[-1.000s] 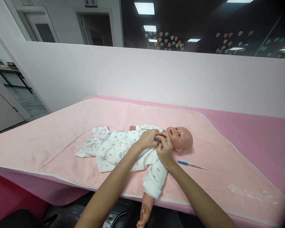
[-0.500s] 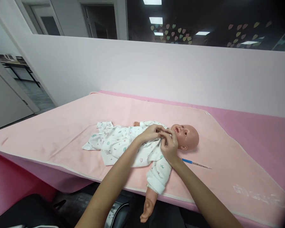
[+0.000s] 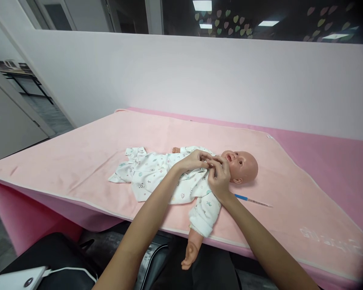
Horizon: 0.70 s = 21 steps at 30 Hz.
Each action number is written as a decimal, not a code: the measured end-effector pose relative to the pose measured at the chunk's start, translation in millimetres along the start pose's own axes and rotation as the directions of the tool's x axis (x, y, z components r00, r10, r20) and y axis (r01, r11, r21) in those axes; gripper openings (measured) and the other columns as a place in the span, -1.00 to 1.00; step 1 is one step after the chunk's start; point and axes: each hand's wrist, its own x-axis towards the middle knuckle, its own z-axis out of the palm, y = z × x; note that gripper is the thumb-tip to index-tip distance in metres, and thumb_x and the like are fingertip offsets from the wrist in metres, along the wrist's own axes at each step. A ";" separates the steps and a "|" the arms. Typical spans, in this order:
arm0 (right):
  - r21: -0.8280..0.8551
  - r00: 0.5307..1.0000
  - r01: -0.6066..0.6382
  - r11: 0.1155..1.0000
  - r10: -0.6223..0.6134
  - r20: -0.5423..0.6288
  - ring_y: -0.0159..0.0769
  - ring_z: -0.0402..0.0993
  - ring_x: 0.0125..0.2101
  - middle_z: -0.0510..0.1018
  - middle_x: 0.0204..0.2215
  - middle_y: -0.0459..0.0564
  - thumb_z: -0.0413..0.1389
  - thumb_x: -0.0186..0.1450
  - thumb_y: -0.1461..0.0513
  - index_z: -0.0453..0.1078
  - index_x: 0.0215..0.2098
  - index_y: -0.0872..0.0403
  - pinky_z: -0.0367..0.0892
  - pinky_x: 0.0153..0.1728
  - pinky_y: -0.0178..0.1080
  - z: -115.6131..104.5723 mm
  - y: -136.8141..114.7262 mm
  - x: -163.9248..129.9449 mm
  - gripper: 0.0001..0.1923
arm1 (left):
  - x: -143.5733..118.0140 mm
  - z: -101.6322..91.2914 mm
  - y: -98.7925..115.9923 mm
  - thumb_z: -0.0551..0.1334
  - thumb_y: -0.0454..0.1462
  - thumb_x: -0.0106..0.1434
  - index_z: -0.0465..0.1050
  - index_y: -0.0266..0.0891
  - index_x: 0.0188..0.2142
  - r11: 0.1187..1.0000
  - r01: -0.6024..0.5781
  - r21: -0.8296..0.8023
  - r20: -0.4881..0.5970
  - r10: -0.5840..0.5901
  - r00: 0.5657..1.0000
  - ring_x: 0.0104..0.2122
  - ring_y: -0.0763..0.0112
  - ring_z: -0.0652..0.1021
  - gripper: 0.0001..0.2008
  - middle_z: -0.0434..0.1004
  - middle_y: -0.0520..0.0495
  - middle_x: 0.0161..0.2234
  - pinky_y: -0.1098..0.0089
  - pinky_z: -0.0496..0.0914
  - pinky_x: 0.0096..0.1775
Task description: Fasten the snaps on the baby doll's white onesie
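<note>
On the pink blanket (image 3: 78, 157) a baby doll (image 3: 241, 166) lies flat on its back. The left hand (image 3: 193, 160) and right hand (image 3: 219, 179) pinch its white outfit (image 3: 157, 175) together at the neck, fingers closed on the cloth. A thin thermometer (image 3: 252, 200) rests nearby.

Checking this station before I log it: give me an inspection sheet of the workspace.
Surface: pink blanket over a pink table.
Job's things: baby doll on its back in a white printed garment, one arm past the table edge.
Clutter: thin blue-tipped stick beside the doll.
Grippers: left hand and right hand pinch the garment at the neck.
Cables: white cable near a white device.
Surroundings: white wall, dark glass above.
</note>
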 end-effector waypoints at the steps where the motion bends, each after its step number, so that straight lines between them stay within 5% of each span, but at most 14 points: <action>1: 0.003 1.000 -0.001 1.000 0.001 0.004 -0.27 0.33 -0.17 0.37 -0.22 0.02 -0.09 0.14 0.46 0.36 -0.28 0.04 0.34 -0.12 -0.13 -0.1 0.2 0.0 -0.70 | -0.1 -0.1 0.4 0.19 -0.46 -0.10 0.46 -0.41 -0.26 1.000 -0.009 0.009 0.005 0.009 1.000 -0.41 0.49 0.44 -0.67 0.46 -0.05 -0.44 0.49 0.29 -0.35; 21: 0.021 1.000 0.006 1.000 -0.006 -0.002 -0.27 0.34 -0.19 0.38 -0.24 0.01 -0.05 0.11 0.45 0.37 -0.27 0.05 0.35 -0.14 -0.13 0.8 -0.3 1.2 -0.70 | -1.5 -3.1 4.1 0.19 -0.48 -0.09 0.43 -0.39 -0.17 0.999 -0.042 0.025 0.063 0.041 0.997 -0.34 0.45 0.46 -0.59 0.49 -0.09 -0.35 0.50 0.29 -0.33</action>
